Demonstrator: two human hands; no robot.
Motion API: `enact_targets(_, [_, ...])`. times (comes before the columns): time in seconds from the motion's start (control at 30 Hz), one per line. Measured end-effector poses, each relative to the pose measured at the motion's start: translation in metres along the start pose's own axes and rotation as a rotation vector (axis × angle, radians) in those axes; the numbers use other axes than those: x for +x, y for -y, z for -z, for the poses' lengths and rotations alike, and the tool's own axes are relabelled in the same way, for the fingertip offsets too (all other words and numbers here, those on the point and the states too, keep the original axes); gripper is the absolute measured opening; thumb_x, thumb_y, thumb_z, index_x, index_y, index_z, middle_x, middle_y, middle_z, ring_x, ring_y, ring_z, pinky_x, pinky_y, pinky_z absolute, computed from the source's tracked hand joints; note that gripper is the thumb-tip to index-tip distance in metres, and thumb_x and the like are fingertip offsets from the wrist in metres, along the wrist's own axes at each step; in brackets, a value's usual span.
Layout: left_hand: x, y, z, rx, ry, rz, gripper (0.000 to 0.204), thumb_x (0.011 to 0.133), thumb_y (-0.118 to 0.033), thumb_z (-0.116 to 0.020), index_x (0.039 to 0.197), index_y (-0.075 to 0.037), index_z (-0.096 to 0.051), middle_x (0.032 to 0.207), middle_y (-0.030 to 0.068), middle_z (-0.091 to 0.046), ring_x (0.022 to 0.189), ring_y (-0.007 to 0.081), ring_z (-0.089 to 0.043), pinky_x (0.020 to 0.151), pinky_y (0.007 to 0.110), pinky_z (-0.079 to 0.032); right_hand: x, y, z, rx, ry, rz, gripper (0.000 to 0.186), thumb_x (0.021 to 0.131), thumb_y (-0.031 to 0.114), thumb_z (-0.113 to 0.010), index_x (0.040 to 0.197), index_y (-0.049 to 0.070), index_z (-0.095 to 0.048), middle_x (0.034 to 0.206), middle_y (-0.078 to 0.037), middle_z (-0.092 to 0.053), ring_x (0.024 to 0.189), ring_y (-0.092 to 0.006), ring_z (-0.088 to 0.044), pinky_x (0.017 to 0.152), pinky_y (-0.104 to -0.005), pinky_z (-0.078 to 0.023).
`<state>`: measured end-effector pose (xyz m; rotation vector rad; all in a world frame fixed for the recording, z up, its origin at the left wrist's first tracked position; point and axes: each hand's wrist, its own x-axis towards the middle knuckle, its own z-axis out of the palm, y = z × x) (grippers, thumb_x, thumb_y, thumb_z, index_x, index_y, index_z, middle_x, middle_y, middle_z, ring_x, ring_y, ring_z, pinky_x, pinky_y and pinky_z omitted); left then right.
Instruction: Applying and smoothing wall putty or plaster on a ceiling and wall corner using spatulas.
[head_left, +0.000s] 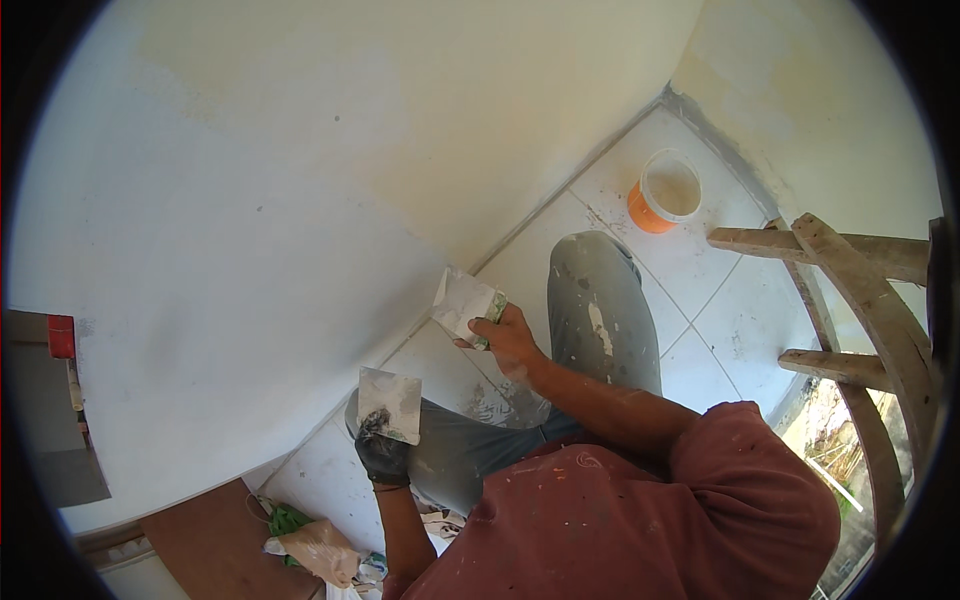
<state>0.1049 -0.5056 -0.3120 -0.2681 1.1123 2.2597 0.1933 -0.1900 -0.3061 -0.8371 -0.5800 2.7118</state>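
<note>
My left hand point(382, 455), in a dark, stained glove, is closed on a flat square scraper blade point(396, 398) smeared whitish. The blade stands up from the fingers in front of my left knee; any handle is hidden. In my bare right hand point(510, 340) is a whitish boxy piece with green patches point(462, 300), its kind unclear. Thumb and fingers grip its lower right side. It is close to the foot of the pale wall point(290, 230), which has patchy white and yellowish areas. The two held things are apart.
An orange bucket with a white rim point(655, 190) stands on the tiled floor point(690, 300) near the corner. A wooden ladder-like frame point(860, 290) rises at the right. Crumpled bags point(315, 548) lie by a brown board point(215, 545) at lower left.
</note>
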Motion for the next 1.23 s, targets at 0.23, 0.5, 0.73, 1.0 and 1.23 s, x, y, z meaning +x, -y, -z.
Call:
enact_targets(0.23, [0.004,0.012,-0.037,-0.178,0.318,0.176,0.052,0.102,-0.023,-0.04,0.145,0.007,-0.042,0.144,0.0215,-0.052,0.13,0.0357,-0.054,0.111,0.048,-0.045,-0.036,0.019,-0.009,-1.086,0.801,0.86,0.066,0.076,-0.015,-0.061,0.137,0.012,-0.061,0.134,-0.011,-0.064,0.125,-0.0343,-0.059,0.108,-0.0426,-0.047])
enact_targets(0.5, [-0.013,-0.032,-0.044,0.427,0.097,-0.415,0.054,0.096,-0.029,-0.062,0.139,0.001,-0.051,0.131,0.0175,-0.062,0.118,0.0338,-0.062,0.103,0.048,-0.05,-0.021,0.004,0.022,-1.231,0.281,0.679,0.05,0.083,-0.003,-0.06,0.13,0.012,-0.065,0.134,-0.011,-0.063,0.107,-0.0358,-0.067,0.098,-0.0491,-0.053])
enact_targets(0.73, [-0.034,-0.021,-0.142,1.705,0.443,-0.845,0.036,0.088,-0.003,-0.057,0.123,0.005,-0.062,0.117,0.0228,-0.067,0.098,0.0407,-0.068,0.083,0.042,-0.056,-0.052,0.037,-0.029,0.081,0.092,-0.438,0.038,0.095,0.014,-0.059,0.129,-0.002,-0.054,0.116,-0.018,-0.065,0.099,-0.0375,-0.069,0.081,-0.0498,-0.062])
enact_targets(1.0, [-0.021,0.025,-0.091,1.893,0.444,-0.627,0.041,0.087,0.003,-0.052,0.127,0.002,-0.061,0.12,0.0246,-0.066,0.109,0.0418,-0.064,0.095,0.048,-0.05,-0.051,0.05,-0.021,0.285,0.32,-0.418,0.04,0.094,0.017,-0.057,0.129,-0.003,-0.054,0.11,-0.02,-0.069,0.094,-0.0363,-0.071,0.072,-0.0456,-0.061])
enact_targets(1.23, [0.025,0.057,0.062,1.387,0.126,-0.57,0.053,0.092,-0.022,-0.067,0.14,-0.008,-0.052,0.133,0.0195,-0.06,0.123,0.0388,-0.057,0.103,0.054,-0.042,-0.043,0.065,-0.017,0.31,0.364,-0.273,0.053,0.094,0.017,-0.057,0.141,-0.003,-0.045,0.124,-0.023,-0.065,0.099,-0.0364,-0.071,0.073,-0.0475,-0.062])
